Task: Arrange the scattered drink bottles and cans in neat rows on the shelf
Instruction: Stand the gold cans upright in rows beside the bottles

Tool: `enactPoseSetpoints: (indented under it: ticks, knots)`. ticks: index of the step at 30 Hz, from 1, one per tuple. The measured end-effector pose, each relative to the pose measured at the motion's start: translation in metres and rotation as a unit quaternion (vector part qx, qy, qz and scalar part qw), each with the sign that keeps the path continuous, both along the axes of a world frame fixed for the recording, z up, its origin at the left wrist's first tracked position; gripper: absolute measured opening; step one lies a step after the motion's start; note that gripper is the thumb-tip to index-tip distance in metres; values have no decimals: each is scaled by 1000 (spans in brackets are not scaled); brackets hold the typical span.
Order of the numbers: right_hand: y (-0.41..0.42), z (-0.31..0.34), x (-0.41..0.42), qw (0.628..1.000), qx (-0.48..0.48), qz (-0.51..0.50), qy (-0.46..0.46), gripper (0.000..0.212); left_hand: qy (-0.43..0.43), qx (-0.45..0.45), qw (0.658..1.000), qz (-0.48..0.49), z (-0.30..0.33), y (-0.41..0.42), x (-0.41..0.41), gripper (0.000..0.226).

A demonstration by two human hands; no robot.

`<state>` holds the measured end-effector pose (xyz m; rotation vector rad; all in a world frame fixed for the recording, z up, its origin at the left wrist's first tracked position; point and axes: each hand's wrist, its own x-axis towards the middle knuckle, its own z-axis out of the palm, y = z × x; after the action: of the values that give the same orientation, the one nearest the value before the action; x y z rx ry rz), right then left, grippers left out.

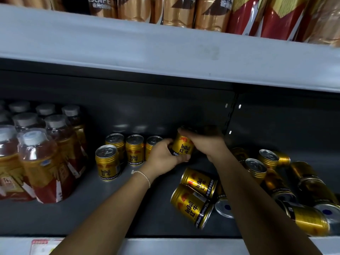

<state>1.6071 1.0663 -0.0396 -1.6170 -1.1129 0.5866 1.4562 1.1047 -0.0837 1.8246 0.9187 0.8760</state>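
Head view. We see both hands on one gold metal can [183,147], a short cylinder with a printed label, tilted slightly. The left hand [163,159] curls its fingers round the lower part of the can; the right hand [206,142] clamps over its top from the right. The can sits above the dark, matte shelf [128,208], towards the back.

Just left of the left grip, three upright cans [134,150] form a back row, their silver lids up; a fourth upright can [107,162] stands in front of them. Further left stand shrink-wrapped bottles [42,162], clear plastic with grey caps.

Below and right of the right grip, scattered cans [276,181] lie on their sides, touching and overlapping, some showing flat silver ends. A thin bracelet [145,176] circles the left wrist.
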Motion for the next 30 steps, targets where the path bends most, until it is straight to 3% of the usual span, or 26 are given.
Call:
enactPoseSetpoints:
  ticks: [2, 4, 7, 12, 18, 21, 30]
  knots:
    - [-1, -2, -1, 1000, 5, 15, 11, 46, -26, -11, 1000, 7, 0, -1, -4, 53]
    - [-4, -6, -1, 998, -38, 37, 37, 67, -70, -36, 997, 4, -4, -2, -6, 42]
    - [-6, -14, 0, 991, -95, 78, 54, 53, -101, -38, 994, 8, -10, -2, -8, 33]
    - [3, -21, -2, 989, -109, 78, 61, 52, 9, 43, 998, 46, -16, -3, -13, 42]
    - [20, -42, -7, 989, -139, 31, -43, 50, 114, 137, 978, 105, -33, -1, -28, 35]
    - [26, -53, -10, 986, -147, 24, -73, 51, 132, 166, 971, 112, -36, -1, -38, 25]
    - [33, -60, -19, 979, -136, 13, -154, 52, 121, 199, 969, 88, -43, -8, -44, 34]
